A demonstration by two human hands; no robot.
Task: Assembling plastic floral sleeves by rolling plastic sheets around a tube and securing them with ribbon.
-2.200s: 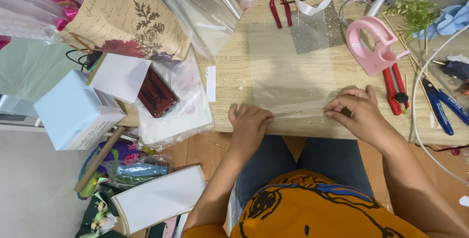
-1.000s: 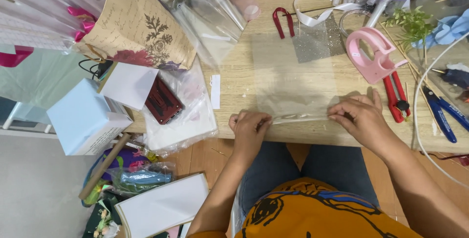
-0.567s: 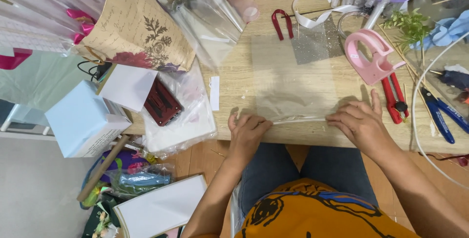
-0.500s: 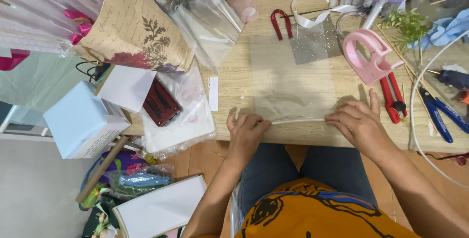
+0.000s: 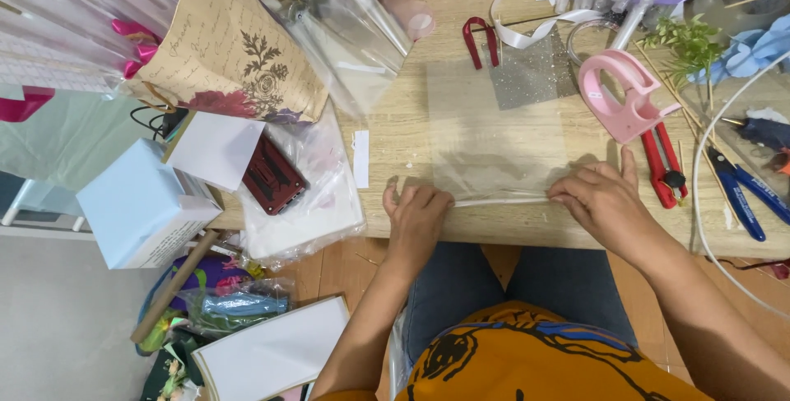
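Note:
A clear plastic sheet [image 5: 494, 133] lies flat on the wooden table [image 5: 395, 137], its near edge rolled into a thin white tube [image 5: 500, 201]. My left hand [image 5: 415, 216] presses the left end of that roll with curled fingers. My right hand [image 5: 601, 199] pinches the right end, thumb raised. Both hands rest at the table's near edge, above my lap.
A pink tape dispenser [image 5: 621, 96], red cutter [image 5: 662, 166] and blue pliers [image 5: 745, 195] lie at the right. A printed paper bag [image 5: 234, 59], cellophane sheets [image 5: 354, 22], a red case [image 5: 271, 174] and a pale blue box [image 5: 136, 203] crowd the left. A red ribbon [image 5: 477, 39] lies farther back.
The near edge of the sheet has been rolled tighter into a thin tube between my hands. My hands shifted slightly; the view moved a little.

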